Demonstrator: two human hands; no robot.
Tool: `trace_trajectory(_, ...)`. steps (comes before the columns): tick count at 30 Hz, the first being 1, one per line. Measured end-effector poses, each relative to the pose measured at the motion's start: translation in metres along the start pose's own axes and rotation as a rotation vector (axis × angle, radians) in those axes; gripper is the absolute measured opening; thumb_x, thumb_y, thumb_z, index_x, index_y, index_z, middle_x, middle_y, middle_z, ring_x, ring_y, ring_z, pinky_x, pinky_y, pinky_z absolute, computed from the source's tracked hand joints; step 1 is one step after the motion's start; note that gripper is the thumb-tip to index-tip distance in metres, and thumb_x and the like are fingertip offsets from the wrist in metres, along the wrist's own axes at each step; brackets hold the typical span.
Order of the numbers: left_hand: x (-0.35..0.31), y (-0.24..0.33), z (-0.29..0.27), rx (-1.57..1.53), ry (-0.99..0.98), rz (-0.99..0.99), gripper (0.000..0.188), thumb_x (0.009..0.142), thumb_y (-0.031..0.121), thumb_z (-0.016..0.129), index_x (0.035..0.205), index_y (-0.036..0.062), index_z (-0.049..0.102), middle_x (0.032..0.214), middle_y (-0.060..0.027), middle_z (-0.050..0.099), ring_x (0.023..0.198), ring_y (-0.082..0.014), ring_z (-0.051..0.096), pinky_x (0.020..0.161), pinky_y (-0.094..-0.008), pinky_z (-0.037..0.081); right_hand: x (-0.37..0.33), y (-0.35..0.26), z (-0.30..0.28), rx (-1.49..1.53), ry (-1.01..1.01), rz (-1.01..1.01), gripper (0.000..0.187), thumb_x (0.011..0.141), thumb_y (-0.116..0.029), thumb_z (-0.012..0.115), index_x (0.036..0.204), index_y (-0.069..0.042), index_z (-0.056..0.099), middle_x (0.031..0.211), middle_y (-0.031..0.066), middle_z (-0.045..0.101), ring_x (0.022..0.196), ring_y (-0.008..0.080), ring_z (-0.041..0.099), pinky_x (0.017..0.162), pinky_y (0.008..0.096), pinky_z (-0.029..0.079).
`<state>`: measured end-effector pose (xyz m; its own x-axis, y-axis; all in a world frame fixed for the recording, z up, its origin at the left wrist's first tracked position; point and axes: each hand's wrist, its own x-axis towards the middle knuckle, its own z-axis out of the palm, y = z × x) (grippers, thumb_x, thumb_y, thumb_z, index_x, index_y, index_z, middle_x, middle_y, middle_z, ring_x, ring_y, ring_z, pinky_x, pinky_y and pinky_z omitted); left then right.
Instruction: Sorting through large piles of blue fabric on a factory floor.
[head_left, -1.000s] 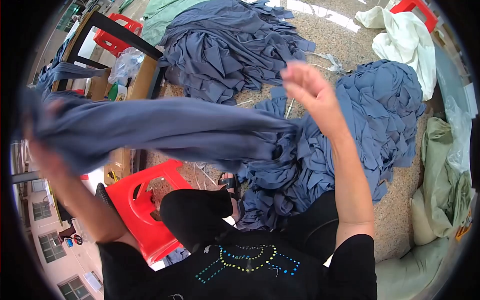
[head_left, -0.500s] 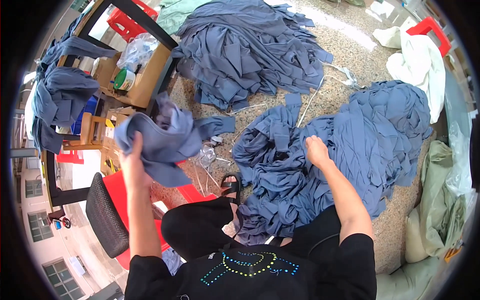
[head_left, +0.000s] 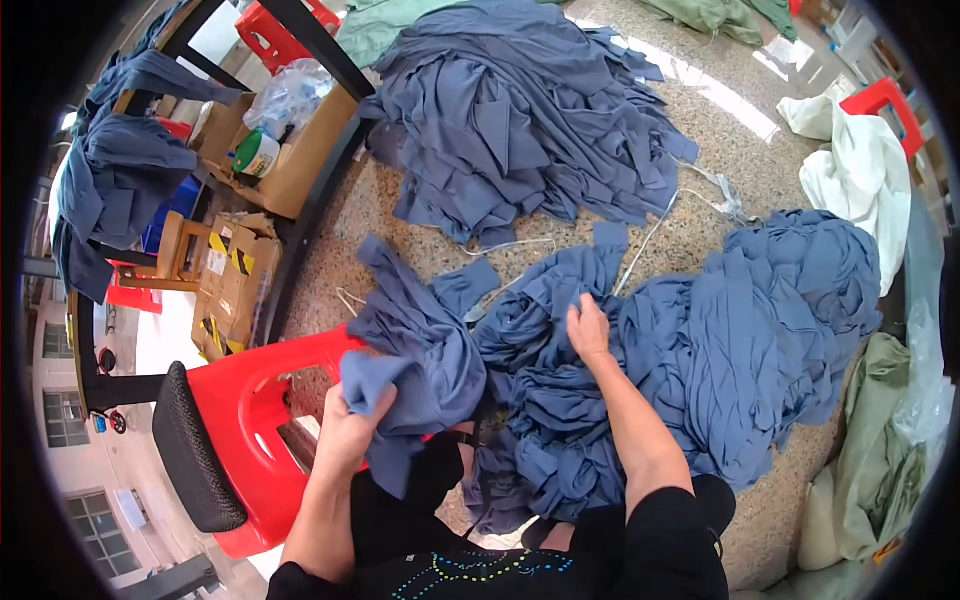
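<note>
Slate-blue garment cloth [head_left: 432,345] hangs just right of a red plastic stool [head_left: 222,425], one end bunched in the worker's closed left hand [head_left: 348,430]. Farther right of the stool, the right hand [head_left: 590,328] rests, fingers curled, against a tangled fabric pile [head_left: 700,350]; whether it grips any cannot be told. A firm left hold, with the right fingers parting one layer at a time, would probably keep neighbouring folds from dragging along. Speckled flooring [head_left: 335,215] runs beyond the stool, glossy where light strikes. Past the stool stands a taped cardboard box [head_left: 238,285]; beyond and rightward, a broad blue heap [head_left: 490,120] spreads, with white sheeting [head_left: 865,185] at far right.
</note>
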<state>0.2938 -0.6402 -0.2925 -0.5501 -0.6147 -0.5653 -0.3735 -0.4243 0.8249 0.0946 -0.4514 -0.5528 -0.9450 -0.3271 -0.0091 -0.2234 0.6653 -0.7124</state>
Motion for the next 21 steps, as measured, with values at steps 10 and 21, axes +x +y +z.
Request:
trace_trajectory(10, 0.037, -0.015, -0.043, 0.071, -0.493, 0.574, 0.037, 0.077, 0.017, 0.048, 0.110, 0.0001, 0.047, 0.108, -0.0094, 0.050, 0.100, -0.0205, 0.048, 0.088, -0.0329, 0.036, -0.070, -0.257, -0.137, 0.808, -0.333, -0.969, 0.023, 0.066, -0.007, 0.058, 0.086, 0.000, 0.049, 0.084, 0.0138, 0.049, 0.081, 0.0304, 0.052, 0.071, 0.0353, 0.043)
trace_trajectory(21, -0.030, 0.178, -0.140, 0.837, 1.005, 1.605, 0.025, 0.075, 0.005, 0.056, 0.097, -0.0056, 0.056, 0.098, -0.0144, 0.056, 0.086, -0.0203, 0.054, 0.077, -0.0297, 0.044, -0.032, 0.062, -0.111, -0.978, -0.356, -0.031, 0.026, 0.068, -0.027, 0.058, 0.084, -0.006, 0.057, 0.086, 0.0091, 0.056, 0.089, 0.0254, 0.049, 0.075, 0.0417, 0.034)
